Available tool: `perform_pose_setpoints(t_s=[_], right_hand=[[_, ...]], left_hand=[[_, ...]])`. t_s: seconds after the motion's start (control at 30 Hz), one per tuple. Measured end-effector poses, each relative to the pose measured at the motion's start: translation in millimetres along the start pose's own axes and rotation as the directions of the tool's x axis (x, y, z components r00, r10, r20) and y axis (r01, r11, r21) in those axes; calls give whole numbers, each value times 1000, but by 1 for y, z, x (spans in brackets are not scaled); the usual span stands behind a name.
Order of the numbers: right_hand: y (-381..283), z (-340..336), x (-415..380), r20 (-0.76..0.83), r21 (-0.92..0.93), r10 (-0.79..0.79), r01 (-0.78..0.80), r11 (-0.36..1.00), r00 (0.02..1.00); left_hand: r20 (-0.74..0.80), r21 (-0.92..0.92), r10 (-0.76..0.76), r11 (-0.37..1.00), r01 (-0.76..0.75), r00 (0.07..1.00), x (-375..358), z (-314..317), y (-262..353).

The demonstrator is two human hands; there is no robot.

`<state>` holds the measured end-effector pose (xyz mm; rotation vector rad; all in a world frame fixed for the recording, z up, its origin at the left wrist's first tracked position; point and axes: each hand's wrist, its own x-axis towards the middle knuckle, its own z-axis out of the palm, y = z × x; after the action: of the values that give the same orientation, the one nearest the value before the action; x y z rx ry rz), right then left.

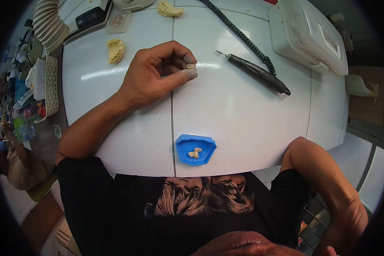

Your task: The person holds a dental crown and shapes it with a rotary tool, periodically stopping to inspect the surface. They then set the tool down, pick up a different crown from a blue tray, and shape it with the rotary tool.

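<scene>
My left hand (158,72) is above the white table, thumb and fingers pinched on a small off-white tooth crown (191,66). Close to the table's front edge sits a blue tray (181,149) with several similar tooth-like pieces (195,153) inside. My right arm rests its elbow at the table's right front edge. Only a part of my right hand (330,251) shows at the bottom edge of the view, and its fingers are mostly cut off. A black handpiece (258,73) with a thin metal bur lies right of my left hand.
Yellowish dental casts (115,51) and a clear small box (119,21) are at the back left. A coiled cable (239,34) runs from the back. A white case (307,36) stands far right, a ribbed hose (50,25) far left. Another person (23,166) sits at left.
</scene>
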<state>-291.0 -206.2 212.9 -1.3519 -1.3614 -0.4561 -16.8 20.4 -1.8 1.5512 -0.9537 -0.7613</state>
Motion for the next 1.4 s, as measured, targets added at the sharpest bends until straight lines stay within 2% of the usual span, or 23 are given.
perform_pose_setpoints(t_s=[0.07, 0.1, 0.17, 0.3, 0.4, 0.47, 0.5, 0.57, 0.6, 0.7, 0.73, 0.8, 0.9, 1.0, 1.03, 1.07, 1.1, 1.13, 1.17, 1.23, 1.27, 1.37, 1.4], right_hand=[[-4, -1, -1, 4, 9, 14, -14, 1000, 1000], [-6, 2, -1, -5, -88, -12, 11, 996, 1000], [-7, 1, -2, 4, -138, -42, 42, 990, 999], [-5, -2, -3, 12, -44, -30, 31, 999, 999], [-5, -1, -3, 15, -142, -93, 94, 985, 996], [-4, -1, -3, -2, -108, -46, 45, 993, 999], [-4, -2, -1, -15, -24, 42, -43, 999, 999], [-1, -2, 0, -12, 22, 68, -68, 997, 998], [4, -2, -2, -1, -19, 3, -3, 1000, 1000], [5, -2, -2, 23, -7, -34, 34, 999, 999], [7, -3, -3, 28, 74, -38, 36, 997, 999], [9, -3, -3, 22, 86, -52, 50, 995, 998], [8, -2, -2, 13, -30, -92, 93, 995, 996], [10, -4, -2, -13, 89, -74, 75, 993, 997], [10, -6, 1, -59, 160, -8, 18, 987, 998], [9, -10, 6, -120, -133, -47, 30, 991, 992], [8, -14, 11, -181, -442, -85, -4, 897, 980], [7, -18, 16, -241, -675, -123, -75, 734, 963], [14, -28, 14, -331, -720, -89, -190, 667, 939], [48, -51, -10, -538, -561, 114, -456, 691, 835], [67, -55, -27, -619, -436, 235, -576, 691, 750], [120, -32, -94, -755, -159, 410, -750, 642, 511], [129, -18, -106, -801, 45, 472, -749, 661, 368]], left_hand=[[0, -2, 4, 1000, -4, 1000, -1, 0, 0], [1, -3, 7, 1000, -7, 1000, 0, 0, 0], [2, -4, 16, 1000, -16, 1000, 1, 1, -2], [-11, -5, -6, 1000, 6, 1000, 0, 1, 0], [7, -16, 4, 1000, -4, 1000, 0, 0, -1], [9, -27, -6, 1000, 6, 1000, 0, 1, -1], [5, -29, -9, 1000, 9, 1000, 0, 1, 0], [1, -16, -11, 1000, 11, 1000, -1, 0, 0], [1, -10, -12, 1000, 12, 1000, 0, 0, 0], [-6, -19, 12, 1000, -12, 1000, 0, 1, -2], [-4, -10, 13, 1000, -13, 1000, 0, 1, -1], [2, 5, 12, 1000, -12, 1000, 0, 0, -1], [-4, -17, 28, 999, -28, 1000, 0, 2, -3], [-9, -20, 14, 1000, -14, 1000, 0, 2, -1], [-7, -18, 10, 1000, -10, 1000, 0, 2, -1], [-5, -16, 9, 1000, -9, 1000, 1, 1, 0], [-3, -16, 8, 1000, -8, 1000, 1, 1, 1], [-2, -14, 7, 1000, -7, 1000, 1, 1, 0], [-2, -10, 9, 1000, -9, 1000, 1, 1, -2], [-6, 4, 19, 1000, -19, 1000, 2, 0, -2], [-5, 14, 27, 1000, -27, 1000, 1, 0, -1], [-1, 19, 40, 999, -40, 999, 2, 0, -1], [-1, 26, 48, 999, -48, 999, 2, -1, 0]])
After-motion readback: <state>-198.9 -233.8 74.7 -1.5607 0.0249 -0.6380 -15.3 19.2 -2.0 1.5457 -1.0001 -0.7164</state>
